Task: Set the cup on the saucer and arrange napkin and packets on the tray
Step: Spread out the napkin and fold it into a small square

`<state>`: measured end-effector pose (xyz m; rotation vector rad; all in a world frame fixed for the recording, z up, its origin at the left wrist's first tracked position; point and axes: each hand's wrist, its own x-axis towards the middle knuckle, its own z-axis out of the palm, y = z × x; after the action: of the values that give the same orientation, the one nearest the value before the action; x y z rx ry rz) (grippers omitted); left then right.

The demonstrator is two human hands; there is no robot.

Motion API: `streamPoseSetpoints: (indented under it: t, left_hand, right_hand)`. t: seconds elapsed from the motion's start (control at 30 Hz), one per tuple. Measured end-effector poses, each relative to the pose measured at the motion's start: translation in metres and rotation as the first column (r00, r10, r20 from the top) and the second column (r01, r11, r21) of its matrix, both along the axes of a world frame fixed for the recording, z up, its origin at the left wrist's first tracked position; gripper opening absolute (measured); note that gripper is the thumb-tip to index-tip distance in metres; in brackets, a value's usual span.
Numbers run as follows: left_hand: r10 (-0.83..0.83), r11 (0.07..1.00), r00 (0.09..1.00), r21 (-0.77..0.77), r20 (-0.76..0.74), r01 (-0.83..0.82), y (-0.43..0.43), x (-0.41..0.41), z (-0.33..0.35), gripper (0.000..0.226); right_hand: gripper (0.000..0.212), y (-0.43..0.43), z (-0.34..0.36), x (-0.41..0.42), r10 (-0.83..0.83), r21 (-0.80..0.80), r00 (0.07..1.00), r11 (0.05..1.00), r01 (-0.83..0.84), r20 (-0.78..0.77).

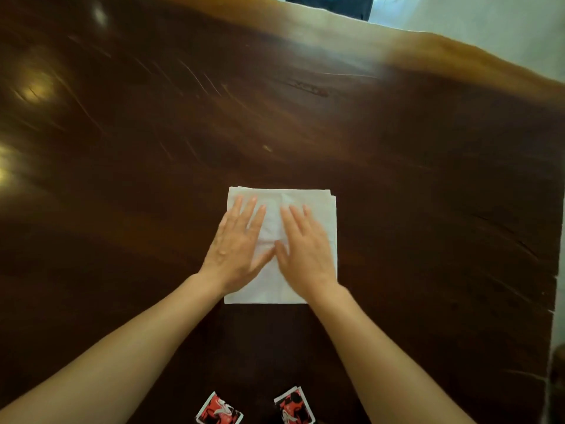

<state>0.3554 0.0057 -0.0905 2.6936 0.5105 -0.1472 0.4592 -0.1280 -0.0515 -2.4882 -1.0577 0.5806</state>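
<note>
A white folded napkin (275, 203) lies flat on the dark wooden table (397, 179), near the middle of the view. My left hand (235, 249) rests palm down on its left half, fingers spread. Beside it, my right hand (305, 249) presses flat on the right half; the thumbs nearly touch. Neither hand grips anything. Two red, black and white packets (218, 410) (295, 407) lie on the table at the bottom edge, between my forearms. No cup, saucer or tray is in view.
The table's far edge (428, 35) runs diagonally across the top right, with pale floor beyond. Its right edge (555, 301) drops off at the frame's right side. Something dark (330, 4) stands past the far edge.
</note>
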Motion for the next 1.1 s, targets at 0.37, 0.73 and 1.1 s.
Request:
streamPoseSetpoints:
  t: [0.37, 0.73, 1.1]
  left_hand:
    - [-0.008, 0.996, 0.988, 0.087, -0.151, 0.021, 0.004, -0.024, -0.005, 0.083]
    - [0.076, 0.997, 0.997, -0.017, 0.007, -0.076, 0.043, -0.011, 0.013, 0.056]
    - [0.272, 0.953, 0.962, -0.141, 0.012, -0.267, 0.034, -0.008, 0.019, 0.059]
  right_hand:
    - [0.077, -0.059, -0.023, 0.019, 0.048, -0.412, 0.999, 0.910, -0.047, -0.008]
    - [0.060, -0.083, -0.006, 0.057, -0.337, -0.184, 0.938, 0.930, 0.318, -0.084]
    - [0.060, -0.083, -0.002, 0.056, -0.375, -0.122, 0.917, 0.925, 0.361, -0.133]
